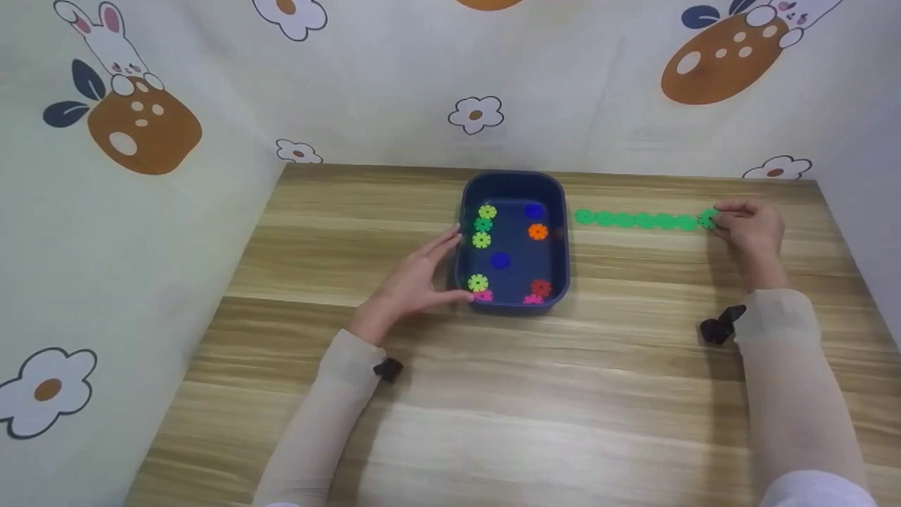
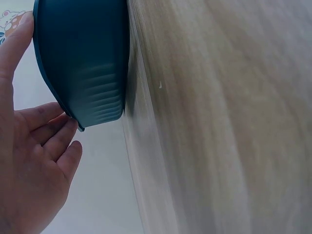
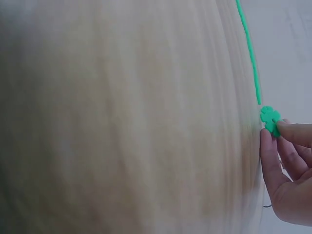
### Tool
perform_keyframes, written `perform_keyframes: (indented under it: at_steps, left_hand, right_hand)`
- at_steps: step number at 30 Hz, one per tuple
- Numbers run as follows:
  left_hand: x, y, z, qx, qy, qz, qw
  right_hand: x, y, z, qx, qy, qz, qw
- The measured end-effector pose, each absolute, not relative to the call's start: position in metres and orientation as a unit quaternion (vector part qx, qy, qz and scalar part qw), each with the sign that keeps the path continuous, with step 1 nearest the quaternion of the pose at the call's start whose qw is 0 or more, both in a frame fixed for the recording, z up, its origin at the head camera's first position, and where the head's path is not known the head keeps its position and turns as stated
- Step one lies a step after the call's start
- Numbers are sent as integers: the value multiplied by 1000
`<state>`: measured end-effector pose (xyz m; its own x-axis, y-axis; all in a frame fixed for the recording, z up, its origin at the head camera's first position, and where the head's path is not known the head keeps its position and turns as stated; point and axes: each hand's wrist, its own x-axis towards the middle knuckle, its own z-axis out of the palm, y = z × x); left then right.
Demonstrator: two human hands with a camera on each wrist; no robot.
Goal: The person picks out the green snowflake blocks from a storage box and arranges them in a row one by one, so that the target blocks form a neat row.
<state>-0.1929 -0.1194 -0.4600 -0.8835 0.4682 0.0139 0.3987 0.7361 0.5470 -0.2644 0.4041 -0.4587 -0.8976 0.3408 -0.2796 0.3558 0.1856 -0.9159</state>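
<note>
My right hand (image 1: 752, 229) pinches a green snowflake disc (image 3: 270, 120) between thumb and fingers, tilted up off the table. That disc is at the right end of a straight row of green snowflake discs (image 1: 644, 221) lying flat, running toward the bin. At the dark blue plastic bin (image 1: 514, 304), my left hand (image 1: 412, 282) rests against the left side, fingers extended along the rim and thumb at the near-left corner. From the left wrist, the bin's outer wall (image 2: 83, 58) shows, with fingertips touching its rim.
Inside the bin lie loose snowflake discs: yellow-green (image 1: 481, 240), blue (image 1: 500, 260), orange (image 1: 538, 232), red (image 1: 540, 287) and pink ones (image 1: 533, 300). The wood-grain table (image 1: 535, 408) meets a patterned cloth backdrop (image 1: 380, 91) behind the bin and the row.
</note>
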Motion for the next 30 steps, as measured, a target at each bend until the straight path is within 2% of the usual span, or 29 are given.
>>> perform_keyframes:
  at_steps: [10, 22, 30]
  left_hand:
    - [-193, -118, -459, 224, 929, 287, 70]
    - [-192, -118, -458, 220, 928, 290, 74]
    - [-192, -119, -459, 224, 928, 290, 74]
  right_hand:
    - [-263, 406, -460, 225, 830, -510, 16]
    - [-261, 404, -453, 240, 814, -529, 17]
    - [-263, 403, -447, 207, 846, -491, -6]
